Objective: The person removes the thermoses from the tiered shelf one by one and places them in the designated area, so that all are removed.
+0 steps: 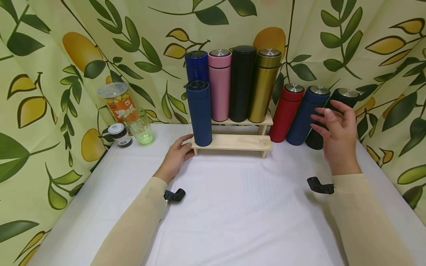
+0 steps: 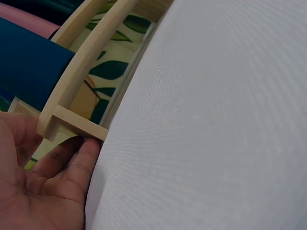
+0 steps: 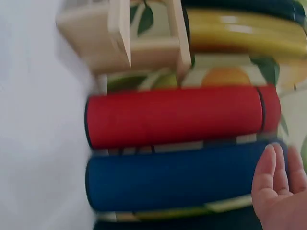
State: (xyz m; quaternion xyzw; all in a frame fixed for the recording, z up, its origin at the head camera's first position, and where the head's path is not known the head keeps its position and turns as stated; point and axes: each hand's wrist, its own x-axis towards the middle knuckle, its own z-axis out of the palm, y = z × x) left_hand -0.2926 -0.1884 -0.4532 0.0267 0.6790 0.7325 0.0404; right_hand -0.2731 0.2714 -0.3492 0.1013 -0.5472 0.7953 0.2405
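A two-step wooden rack (image 1: pixel 233 142) stands on the white table (image 1: pixel 233 207). A dark blue flask (image 1: pixel 199 112) stands on its lower step; blue, pink (image 1: pixel 220 85), black and gold (image 1: pixel 264 85) flasks stand on the upper step. My left hand (image 1: pixel 176 155) rests with relaxed fingers against the rack's left foot (image 2: pixel 79 125). Red (image 1: pixel 287 111), navy (image 1: pixel 307 114) and black (image 1: pixel 332 118) flasks lean on the curtain right of the rack. My right hand (image 1: pixel 334 129) hovers open just in front of the navy flask (image 3: pixel 177 177) and black one, holding nothing.
At the back left stand a snack jar (image 1: pixel 116 99), a green glass (image 1: pixel 139 127) and a small dark jar (image 1: pixel 119 135). A leaf-print curtain (image 1: pixel 50 74) closes in the table on the back and both sides.
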